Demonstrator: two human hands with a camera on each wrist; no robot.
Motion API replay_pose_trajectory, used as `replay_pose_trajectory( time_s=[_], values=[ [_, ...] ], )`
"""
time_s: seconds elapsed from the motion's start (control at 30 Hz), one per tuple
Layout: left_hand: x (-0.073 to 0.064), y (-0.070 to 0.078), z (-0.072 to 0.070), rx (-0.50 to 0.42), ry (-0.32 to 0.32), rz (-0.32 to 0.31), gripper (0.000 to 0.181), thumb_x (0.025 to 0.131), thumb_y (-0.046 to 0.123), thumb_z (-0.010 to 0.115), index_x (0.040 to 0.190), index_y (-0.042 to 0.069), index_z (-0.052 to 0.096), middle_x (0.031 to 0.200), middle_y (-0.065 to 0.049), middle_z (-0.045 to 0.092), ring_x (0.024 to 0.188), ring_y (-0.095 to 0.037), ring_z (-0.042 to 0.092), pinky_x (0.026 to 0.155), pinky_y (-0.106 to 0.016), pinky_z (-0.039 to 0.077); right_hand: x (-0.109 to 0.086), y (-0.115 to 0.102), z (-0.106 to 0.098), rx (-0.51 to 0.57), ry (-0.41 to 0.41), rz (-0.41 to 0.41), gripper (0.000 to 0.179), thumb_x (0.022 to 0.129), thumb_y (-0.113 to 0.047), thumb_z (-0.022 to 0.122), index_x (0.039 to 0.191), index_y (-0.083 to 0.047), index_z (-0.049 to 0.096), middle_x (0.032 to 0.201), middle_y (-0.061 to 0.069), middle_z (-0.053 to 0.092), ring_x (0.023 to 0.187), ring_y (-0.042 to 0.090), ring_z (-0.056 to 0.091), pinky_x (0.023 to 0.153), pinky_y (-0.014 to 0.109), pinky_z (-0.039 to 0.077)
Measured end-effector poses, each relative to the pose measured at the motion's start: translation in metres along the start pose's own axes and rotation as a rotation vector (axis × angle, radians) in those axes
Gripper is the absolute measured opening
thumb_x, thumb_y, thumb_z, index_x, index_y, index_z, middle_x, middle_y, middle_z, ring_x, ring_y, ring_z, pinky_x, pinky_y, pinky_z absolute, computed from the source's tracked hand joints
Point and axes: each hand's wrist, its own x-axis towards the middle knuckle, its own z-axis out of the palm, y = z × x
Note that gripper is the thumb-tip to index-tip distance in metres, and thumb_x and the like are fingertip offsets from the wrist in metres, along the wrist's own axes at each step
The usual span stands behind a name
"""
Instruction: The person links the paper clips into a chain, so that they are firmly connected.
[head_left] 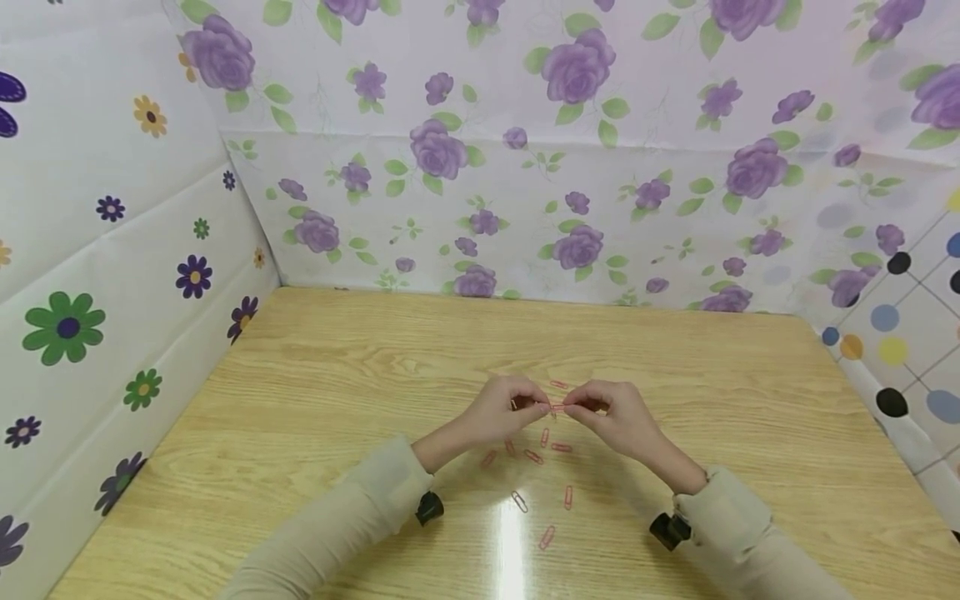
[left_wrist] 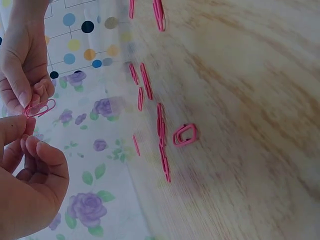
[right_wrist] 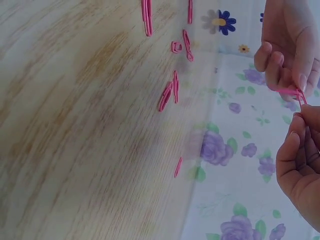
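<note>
Both hands meet over the table, fingertips close together. My left hand (head_left: 504, 410) pinches a pink paper clip (right_wrist: 287, 91) between thumb and index finger. Facing it, my right hand (head_left: 618, 421) pinches another pink paper clip (right_wrist: 301, 98) the same way. The two clips cross between the fingertips in the right wrist view; fingers hide parts of both. Below the hands, loose pink paper clips lie scattered, among them one (head_left: 561, 448) near the right hand and one (head_left: 533, 457) near the left.
More paper clips lie nearer the person, including one (head_left: 519, 502), one (head_left: 568, 497) and one (head_left: 547, 537). Another clip (head_left: 558, 384) lies beyond the hands. The wooden table (head_left: 337, 375) is bordered by a flowered sheet (head_left: 510, 192) at the back and patterned sheets at both sides.
</note>
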Motion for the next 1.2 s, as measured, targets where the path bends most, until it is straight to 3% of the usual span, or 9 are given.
replay_pose_trajectory(
  time_s=[0.3, 0.6, 0.9, 1.07, 1.2],
  values=[
    [-0.001, -0.001, -0.001, 0.044, 0.053, 0.037, 0.010, 0.087, 0.006, 0.060, 0.085, 0.001, 0.069, 0.072, 0.001, 0.057, 0.061, -0.007, 0.048, 0.055, -0.020, 0.043, 0.000, 0.007, -0.001, 0.003, 0.000, 0.008, 0.006, 0.081, -0.004, 0.067, 0.086, -0.001, 0.069, 0.079, 0.003, 0.066, 0.065, 0.008, 0.059, 0.056, 0.025, 0.049],
    [-0.004, -0.006, -0.007, 0.045, 0.094, 0.063, 0.008, 0.086, 0.005, 0.062, 0.083, 0.001, 0.069, 0.070, 0.001, 0.056, 0.060, -0.006, 0.047, 0.054, -0.020, 0.042, 0.002, 0.020, -0.005, -0.032, -0.032, 0.103, 0.007, 0.081, -0.004, 0.067, 0.088, -0.003, 0.070, 0.081, 0.003, 0.066, 0.068, 0.010, 0.060, 0.059, 0.025, 0.050],
    [-0.008, -0.009, -0.013, 0.030, 0.081, 0.043, 0.010, 0.087, 0.005, 0.060, 0.085, 0.002, 0.068, 0.078, -0.003, 0.063, 0.063, -0.007, 0.051, 0.057, -0.022, 0.046, 0.016, 0.035, -0.006, -0.104, -0.059, 0.237, 0.011, 0.083, -0.007, 0.066, 0.090, 0.000, 0.069, 0.077, 0.002, 0.064, 0.064, 0.012, 0.056, 0.057, 0.026, 0.046],
    [-0.011, -0.010, -0.017, 0.031, 0.081, 0.013, 0.010, 0.088, 0.006, 0.059, 0.088, 0.003, 0.069, 0.081, -0.008, 0.065, 0.064, -0.008, 0.052, 0.058, -0.023, 0.046, 0.029, 0.044, -0.003, -0.146, -0.086, 0.256, 0.012, 0.083, -0.007, 0.065, 0.091, 0.001, 0.068, 0.077, 0.003, 0.063, 0.067, 0.013, 0.056, 0.060, 0.029, 0.046],
    [-0.012, -0.011, -0.018, 0.047, 0.094, 0.003, 0.009, 0.088, 0.006, 0.060, 0.086, 0.004, 0.069, 0.080, -0.004, 0.064, 0.064, -0.007, 0.052, 0.058, -0.023, 0.046, 0.038, 0.052, 0.000, -0.154, -0.113, 0.255, 0.012, 0.082, -0.004, 0.065, 0.091, 0.004, 0.067, 0.076, 0.004, 0.062, 0.067, 0.014, 0.054, 0.061, 0.030, 0.045]
  ],
)
